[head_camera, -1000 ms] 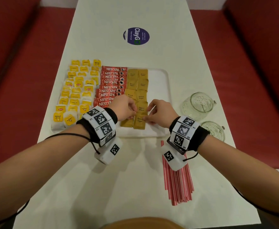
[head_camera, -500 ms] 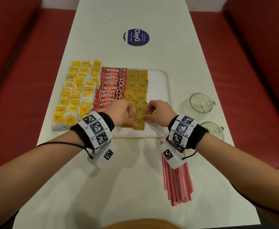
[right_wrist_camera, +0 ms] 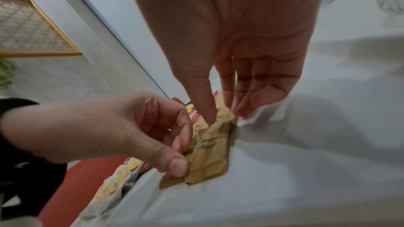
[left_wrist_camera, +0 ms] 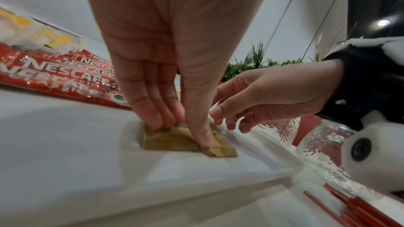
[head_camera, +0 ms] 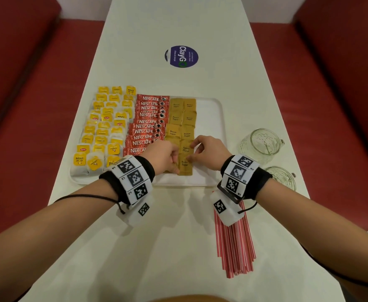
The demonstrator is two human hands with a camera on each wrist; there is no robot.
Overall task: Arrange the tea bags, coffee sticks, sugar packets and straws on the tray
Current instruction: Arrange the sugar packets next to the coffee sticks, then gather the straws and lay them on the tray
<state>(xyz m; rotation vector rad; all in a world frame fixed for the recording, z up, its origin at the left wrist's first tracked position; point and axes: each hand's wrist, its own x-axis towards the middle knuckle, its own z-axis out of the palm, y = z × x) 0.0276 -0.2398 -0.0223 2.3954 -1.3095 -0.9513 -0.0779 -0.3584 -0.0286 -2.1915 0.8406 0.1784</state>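
A white tray [head_camera: 211, 131] holds rows of yellow tea bags [head_camera: 104, 129], red Nescafe coffee sticks [head_camera: 148, 125] and two columns of brown sugar packets [head_camera: 180, 118]. My left hand [head_camera: 175, 164] pinches the nearest left sugar packet [left_wrist_camera: 170, 142] between fingers and thumb. My right hand [head_camera: 190, 151] pinches the right edge of the neighbouring sugar packet [right_wrist_camera: 207, 153], thumb on top and fingertips at its far corner. Red-and-white straws [head_camera: 235, 247] lie in a bundle on the table under my right wrist, off the tray.
Two empty glass cups [head_camera: 259, 144] [head_camera: 281, 177] stand right of the tray. A round blue sticker [head_camera: 182, 56] marks the far table. Red benches [head_camera: 26, 127] flank the table. The tray's right strip is bare.
Both hands stay on the nearest sugar packets and shift them slightly. The left hand has drawn a little toward me along the left packet.
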